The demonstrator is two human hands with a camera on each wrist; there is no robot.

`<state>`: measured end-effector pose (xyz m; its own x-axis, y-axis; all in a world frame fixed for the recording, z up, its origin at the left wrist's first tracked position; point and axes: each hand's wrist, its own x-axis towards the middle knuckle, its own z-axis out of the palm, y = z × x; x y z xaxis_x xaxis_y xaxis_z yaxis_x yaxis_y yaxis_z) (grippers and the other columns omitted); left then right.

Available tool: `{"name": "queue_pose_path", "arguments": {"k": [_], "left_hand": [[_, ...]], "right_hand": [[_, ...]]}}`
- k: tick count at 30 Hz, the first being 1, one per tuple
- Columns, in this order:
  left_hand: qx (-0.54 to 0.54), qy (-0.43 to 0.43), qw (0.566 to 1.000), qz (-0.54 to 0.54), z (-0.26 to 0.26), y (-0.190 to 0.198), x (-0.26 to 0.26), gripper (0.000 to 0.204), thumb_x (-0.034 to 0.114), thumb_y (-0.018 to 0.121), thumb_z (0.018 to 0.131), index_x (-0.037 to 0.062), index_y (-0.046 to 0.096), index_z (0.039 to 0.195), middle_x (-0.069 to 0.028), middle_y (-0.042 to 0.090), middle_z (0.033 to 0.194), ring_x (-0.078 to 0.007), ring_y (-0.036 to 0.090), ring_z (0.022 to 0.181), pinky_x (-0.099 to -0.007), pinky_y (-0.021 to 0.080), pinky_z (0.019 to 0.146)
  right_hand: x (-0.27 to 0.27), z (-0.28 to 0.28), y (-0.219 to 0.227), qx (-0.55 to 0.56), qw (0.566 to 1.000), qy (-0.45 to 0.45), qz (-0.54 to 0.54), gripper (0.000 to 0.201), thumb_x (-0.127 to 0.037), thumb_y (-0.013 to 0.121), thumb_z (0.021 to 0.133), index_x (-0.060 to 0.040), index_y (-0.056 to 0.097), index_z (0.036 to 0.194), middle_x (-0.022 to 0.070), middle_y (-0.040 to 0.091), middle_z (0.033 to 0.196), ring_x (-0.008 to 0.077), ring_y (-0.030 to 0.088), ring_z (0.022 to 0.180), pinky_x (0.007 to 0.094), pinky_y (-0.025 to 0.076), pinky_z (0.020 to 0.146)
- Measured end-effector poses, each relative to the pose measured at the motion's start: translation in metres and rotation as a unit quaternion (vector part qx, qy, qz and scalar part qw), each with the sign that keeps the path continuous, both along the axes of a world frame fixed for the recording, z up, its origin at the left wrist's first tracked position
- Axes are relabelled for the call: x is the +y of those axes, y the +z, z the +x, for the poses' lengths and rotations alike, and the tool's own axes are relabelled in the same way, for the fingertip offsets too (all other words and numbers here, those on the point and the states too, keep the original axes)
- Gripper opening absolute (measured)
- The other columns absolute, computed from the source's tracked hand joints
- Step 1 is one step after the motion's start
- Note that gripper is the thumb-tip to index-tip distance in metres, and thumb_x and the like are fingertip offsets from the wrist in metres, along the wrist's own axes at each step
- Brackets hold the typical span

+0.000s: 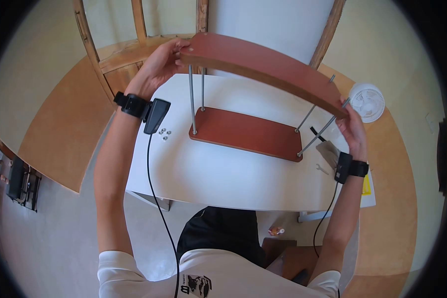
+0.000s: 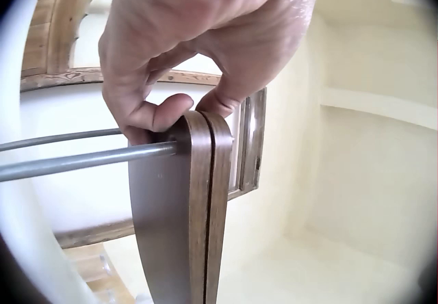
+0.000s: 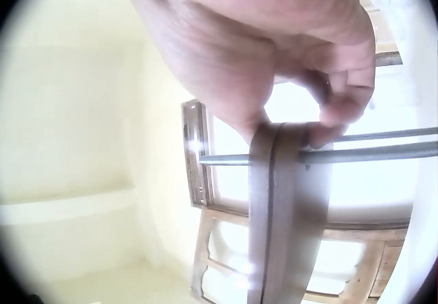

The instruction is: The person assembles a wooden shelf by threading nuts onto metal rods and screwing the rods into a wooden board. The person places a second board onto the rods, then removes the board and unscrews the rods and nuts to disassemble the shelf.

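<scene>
A reddish-brown wooden board (image 1: 263, 62) is held up level with both hands, above a matching lower board (image 1: 248, 135) on the table. Metal rods (image 1: 192, 99) stand between the two boards near their ends. My left hand (image 1: 161, 64) pinches the upper board's left end, thumb on the outer face and fingers on the inner one; there a rod meets the inner face and none pokes out. The right hand (image 1: 353, 130) grips the other end, where rod tips (image 3: 222, 160) stick out through the board. In the left wrist view, a dark groove (image 2: 209, 201) runs along the board's edge.
Several small metal nuts (image 1: 165, 133) lie on the white table (image 1: 223, 181) at left. A small wrench (image 1: 322, 169) and a grey pouch (image 1: 328, 151) lie at right. Beyond them stands a white fan (image 1: 367, 103). Cables (image 1: 156, 196) hang from both wrist cameras.
</scene>
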<state>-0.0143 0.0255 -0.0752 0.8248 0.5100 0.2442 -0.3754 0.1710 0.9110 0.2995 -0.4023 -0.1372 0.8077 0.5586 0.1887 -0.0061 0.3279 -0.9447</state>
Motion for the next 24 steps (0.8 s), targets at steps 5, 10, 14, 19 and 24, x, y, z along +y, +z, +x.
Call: {"name": "queue_pose_path", "arguments": {"k": [5,10,14,19,24], "left_hand": [[-0.020,0.027,0.995,0.099,0.002,0.066,0.004,0.023,0.024,0.053,0.108,0.0033,0.062,0.108,0.0001,0.058,0.095,-0.0058,0.048,0.081,-0.0191,0.042,0.063],[-0.062,-0.028,0.997,0.044,0.000,0.106,0.052,0.030,0.024,0.066,0.100,0.0039,0.060,0.122,-0.0088,0.058,0.113,-0.0129,0.053,0.098,-0.0254,0.044,0.078],[-0.095,-0.093,0.991,0.008,-0.049,0.121,0.007,0.016,0.018,0.063,0.102,0.0021,0.065,0.100,-0.0021,0.054,0.087,-0.0052,0.049,0.068,-0.0187,0.036,0.044],[-0.138,-0.022,0.985,-0.098,-0.136,0.083,0.009,0.014,0.014,0.057,0.105,0.0069,0.061,0.093,0.0053,0.052,0.070,-0.0040,0.045,0.048,-0.0184,0.028,0.035],[-0.147,0.318,0.932,-0.096,-0.236,0.034,-0.045,0.012,0.014,0.057,0.105,0.0084,0.064,0.097,0.0037,0.061,0.074,-0.0037,0.050,0.049,-0.0188,0.030,0.036]], "right_hand": [[-0.004,0.018,0.083,-0.060,0.998,0.021,-0.027,0.032,-0.025,0.063,0.105,-0.0078,0.067,0.132,0.0008,0.070,0.114,0.0053,0.062,0.080,0.0198,0.052,0.064],[0.012,0.012,0.152,-0.105,0.994,0.010,-0.006,0.031,-0.026,0.065,0.103,-0.0081,0.068,0.129,0.0001,0.069,0.108,0.0037,0.056,0.075,0.0173,0.048,0.061],[0.046,-0.004,0.188,-0.097,0.995,0.008,0.035,0.025,-0.025,0.067,0.102,-0.0053,0.072,0.116,-0.0012,0.066,0.100,0.0040,0.049,0.070,0.0187,0.041,0.058],[0.116,-0.016,0.189,-0.158,0.981,0.106,0.029,0.027,-0.031,0.067,0.101,-0.0086,0.073,0.115,-0.0032,0.067,0.109,0.0037,0.051,0.083,0.0201,0.040,0.072],[0.194,-0.105,0.167,-0.232,0.957,0.172,-0.018,0.044,-0.046,0.069,0.098,-0.0072,0.072,0.119,-0.0002,0.068,0.109,0.0064,0.057,0.088,0.0233,0.046,0.077]]}}
